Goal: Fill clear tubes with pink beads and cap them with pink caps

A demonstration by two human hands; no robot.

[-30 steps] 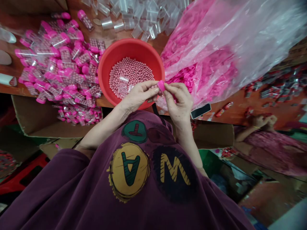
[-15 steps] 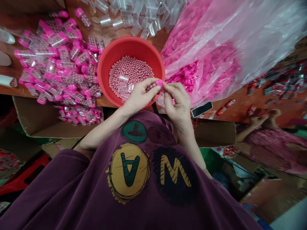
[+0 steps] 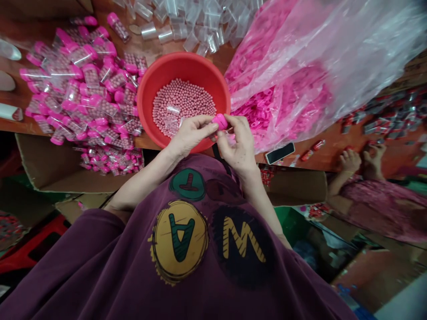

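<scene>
Over the right rim of a red bowl (image 3: 145,113), both my hands meet on one small piece. My left hand (image 3: 191,135) pinches a small container by its bright pink cap (image 3: 219,121); its clear body is mostly hidden behind my fingers. On the cap's right side, my right hand (image 3: 238,142) is closed, thumb and index finger against it. Pink beads (image 3: 183,98) lie in the bowl, with a few clear plastic tubes (image 3: 172,110) on top.
Left of the bowl is a heap of bead-filled tubes (image 3: 90,75) with pink caps, spilling toward a cardboard box (image 3: 50,171). Clear tubes (image 3: 200,22) lie behind. A plastic bag of pink pieces (image 3: 296,98) and a phone (image 3: 280,153) are right. A co-worker's hands (image 3: 350,161) rest farther right.
My right hand has shifted slightly left, and the cap is turned so its broad side shows while the bead-filled body has dropped from sight. The co-worker's hands have moved apart.
</scene>
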